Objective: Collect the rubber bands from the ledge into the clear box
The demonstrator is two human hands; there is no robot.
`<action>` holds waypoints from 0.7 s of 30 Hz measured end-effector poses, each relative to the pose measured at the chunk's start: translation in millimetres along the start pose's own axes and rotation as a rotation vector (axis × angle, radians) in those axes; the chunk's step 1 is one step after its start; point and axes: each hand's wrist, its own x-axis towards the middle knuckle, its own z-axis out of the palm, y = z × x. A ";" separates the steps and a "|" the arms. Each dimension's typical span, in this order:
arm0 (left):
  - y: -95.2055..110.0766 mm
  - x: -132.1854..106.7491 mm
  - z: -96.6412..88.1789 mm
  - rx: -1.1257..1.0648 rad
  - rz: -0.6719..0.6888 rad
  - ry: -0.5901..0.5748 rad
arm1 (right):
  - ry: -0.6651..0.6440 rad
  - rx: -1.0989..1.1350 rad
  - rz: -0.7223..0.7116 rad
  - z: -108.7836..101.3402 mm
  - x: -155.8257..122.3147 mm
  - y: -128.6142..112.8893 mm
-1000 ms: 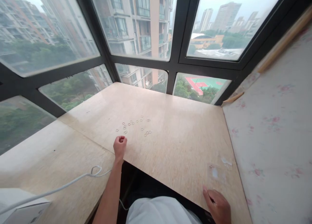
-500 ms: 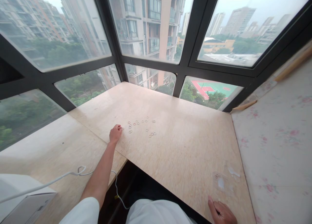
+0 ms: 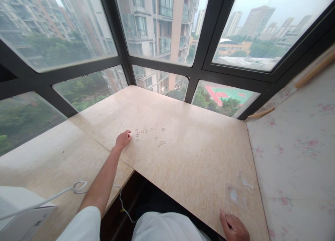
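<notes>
Several small thin rings (image 3: 150,133) lie scattered on the light wooden board (image 3: 183,153) in front of me. My left hand (image 3: 123,139) reaches out to the left edge of that scatter, its fingers curled and pinched at the board next to the nearest ring; whether a ring is in the pinch is too small to tell. My right hand (image 3: 234,227) rests near the board's front right edge, fingers bent against the wood. A small clear plastic bag (image 3: 234,195) lies flat just beyond my right hand.
A second wooden top (image 3: 52,157) adjoins on the left, with a white cable (image 3: 65,191) running to a white box (image 3: 23,213) at the front left corner. Dark-framed windows (image 3: 193,70) close off the far side. A floral-patterned surface (image 3: 295,157) borders the board on the right.
My left hand has stretched forward from the board's near edge to the left side of the rings. The view shifted slightly left. My right hand has stayed at the front edge.
</notes>
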 end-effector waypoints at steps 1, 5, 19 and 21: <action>0.6 2.6 -3.1 0.002 0.017 -0.036 | 0.002 0.003 0.006 -0.2 0.3 -0.5; 3.6 14.0 -14.0 -0.021 0.048 -0.153 | -0.006 0.021 0.009 -0.4 0.4 -1.1; 97.5 -12.9 -12.4 -1.141 0.115 -0.402 | 0.024 0.059 -0.024 1.6 -1.0 -0.9; 127.8 -24.2 -3.9 -1.284 0.147 -0.480 | 0.027 0.057 -0.025 2.1 -0.2 -1.3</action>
